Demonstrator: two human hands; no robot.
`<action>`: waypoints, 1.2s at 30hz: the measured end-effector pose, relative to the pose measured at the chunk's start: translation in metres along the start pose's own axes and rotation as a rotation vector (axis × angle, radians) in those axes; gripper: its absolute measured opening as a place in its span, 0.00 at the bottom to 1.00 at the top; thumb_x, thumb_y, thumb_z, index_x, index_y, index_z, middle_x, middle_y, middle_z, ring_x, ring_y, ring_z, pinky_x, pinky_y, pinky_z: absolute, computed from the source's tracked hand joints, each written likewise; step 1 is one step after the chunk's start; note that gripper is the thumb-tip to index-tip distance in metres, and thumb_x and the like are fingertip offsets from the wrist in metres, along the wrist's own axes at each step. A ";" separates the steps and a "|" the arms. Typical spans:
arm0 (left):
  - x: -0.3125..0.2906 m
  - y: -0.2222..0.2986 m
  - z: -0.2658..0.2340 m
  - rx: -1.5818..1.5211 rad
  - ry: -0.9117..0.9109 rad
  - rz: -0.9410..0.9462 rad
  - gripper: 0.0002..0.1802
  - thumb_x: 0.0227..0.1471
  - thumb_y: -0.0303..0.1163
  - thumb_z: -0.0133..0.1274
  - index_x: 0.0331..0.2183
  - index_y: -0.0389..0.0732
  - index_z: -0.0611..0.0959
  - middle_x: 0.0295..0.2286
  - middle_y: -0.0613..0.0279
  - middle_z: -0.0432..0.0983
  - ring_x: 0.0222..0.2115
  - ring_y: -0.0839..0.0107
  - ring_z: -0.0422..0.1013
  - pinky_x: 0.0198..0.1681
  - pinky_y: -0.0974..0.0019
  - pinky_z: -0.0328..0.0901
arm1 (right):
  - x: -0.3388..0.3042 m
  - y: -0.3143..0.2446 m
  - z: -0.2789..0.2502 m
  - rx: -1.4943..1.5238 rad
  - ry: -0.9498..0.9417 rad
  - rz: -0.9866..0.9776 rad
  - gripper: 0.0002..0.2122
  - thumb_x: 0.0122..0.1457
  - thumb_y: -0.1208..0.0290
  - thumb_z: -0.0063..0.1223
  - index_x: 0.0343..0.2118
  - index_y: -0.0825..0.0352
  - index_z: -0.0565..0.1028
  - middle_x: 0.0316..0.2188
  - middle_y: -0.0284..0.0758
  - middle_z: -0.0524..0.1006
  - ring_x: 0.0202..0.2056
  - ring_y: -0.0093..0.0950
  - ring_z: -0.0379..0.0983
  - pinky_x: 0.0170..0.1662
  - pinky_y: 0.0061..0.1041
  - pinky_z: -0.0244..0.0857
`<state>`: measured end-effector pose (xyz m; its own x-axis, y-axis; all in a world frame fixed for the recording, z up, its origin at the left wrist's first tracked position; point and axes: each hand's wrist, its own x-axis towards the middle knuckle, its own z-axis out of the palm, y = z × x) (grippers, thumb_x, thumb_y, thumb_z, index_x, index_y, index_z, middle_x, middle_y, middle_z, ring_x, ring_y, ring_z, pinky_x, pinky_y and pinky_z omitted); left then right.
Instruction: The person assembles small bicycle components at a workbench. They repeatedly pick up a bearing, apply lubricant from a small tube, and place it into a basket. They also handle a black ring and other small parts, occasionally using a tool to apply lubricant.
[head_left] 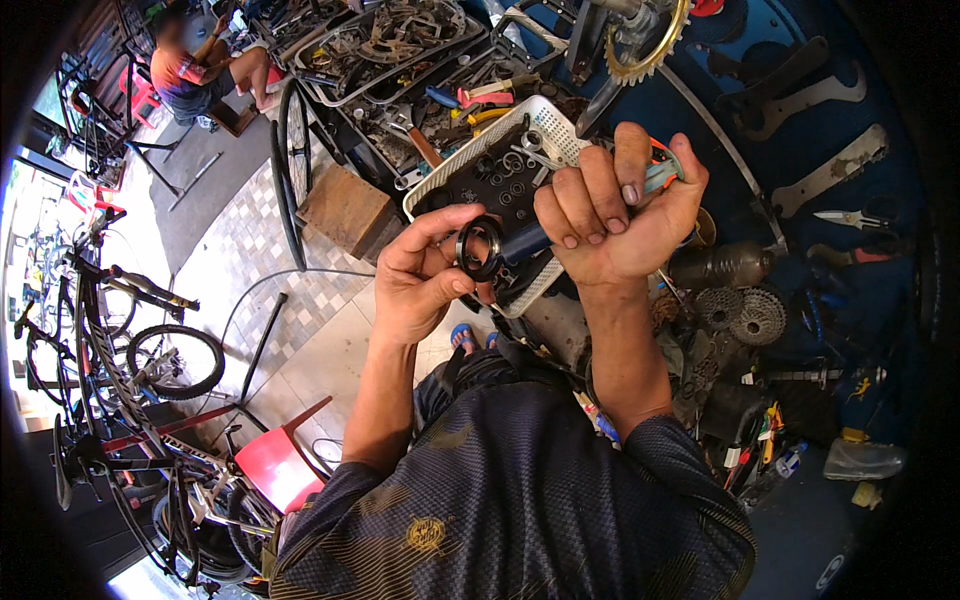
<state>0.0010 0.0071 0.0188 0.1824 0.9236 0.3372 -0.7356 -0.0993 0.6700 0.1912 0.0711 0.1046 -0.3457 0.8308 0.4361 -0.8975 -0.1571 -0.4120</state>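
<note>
My left hand (425, 262) pinches a black metal ring (480, 248), which looks like a bearing cup, between thumb and fingers, its opening toward me. My right hand (622, 215) is closed in a fist around a tool with a green and orange handle (662, 168); its kind is hidden by the fingers. A dark blue cylindrical piece (525, 243) shows between the ring and my right fist; I cannot tell whether it belongs to the tool. Behind both hands is a white plastic basket (425, 190) with small rings and metal parts inside.
Trays of metal parts (400, 50) and a wooden block (348, 210) are beyond the basket. A gold chainring (648, 60) is at top right. Wrenches (830, 170) and scissors (850, 217) hang at right, above cassettes (757, 316). Left are bicycles (175, 360), a red chair (280, 468) and a seated person (195, 75).
</note>
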 end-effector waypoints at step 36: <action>-0.001 0.002 0.007 0.118 0.062 -0.005 0.33 0.51 0.23 0.66 0.57 0.29 0.73 0.50 0.52 0.73 0.43 0.67 0.75 0.36 0.60 0.81 | 0.007 -0.004 0.001 -0.155 -0.134 -0.056 0.26 0.68 0.41 0.27 0.20 0.57 0.62 0.11 0.27 0.59 0.12 0.22 0.50 0.19 0.28 0.52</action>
<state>0.0036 0.0037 0.0242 0.1428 0.9449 0.2945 -0.6520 -0.1340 0.7463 0.1924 0.0771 0.1097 -0.3388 0.7558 0.5603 -0.8673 -0.0201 -0.4974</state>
